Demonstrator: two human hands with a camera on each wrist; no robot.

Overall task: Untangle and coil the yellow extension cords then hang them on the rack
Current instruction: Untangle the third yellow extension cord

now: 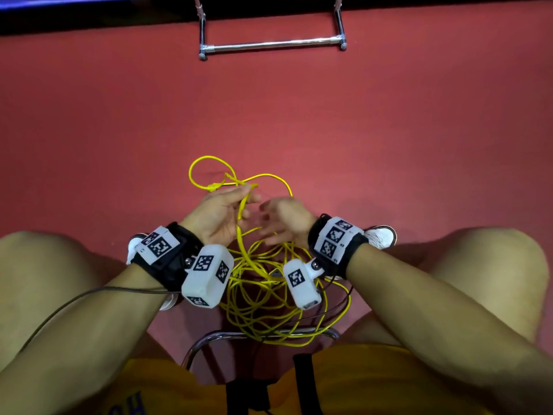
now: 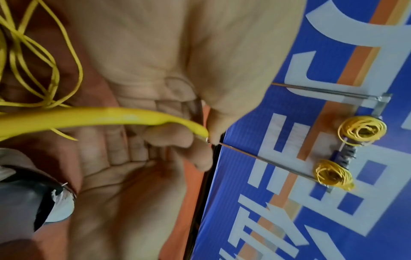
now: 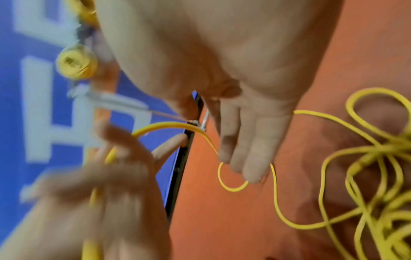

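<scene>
Our left hand (image 1: 220, 215) pinches a strand of the yellow cord (image 1: 263, 298); our right hand (image 1: 285, 221), at three o'clock of it, hangs slack-fingered, holding nothing. The tangle lies on the floor at six o'clock. Likely light, limp and snag-prone; we should grip near the knot (image 1: 213, 187). No containers visible.

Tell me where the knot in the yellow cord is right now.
In the head view, the knot sits on the red floor just beyond the left hand, at its fingertips.
</scene>
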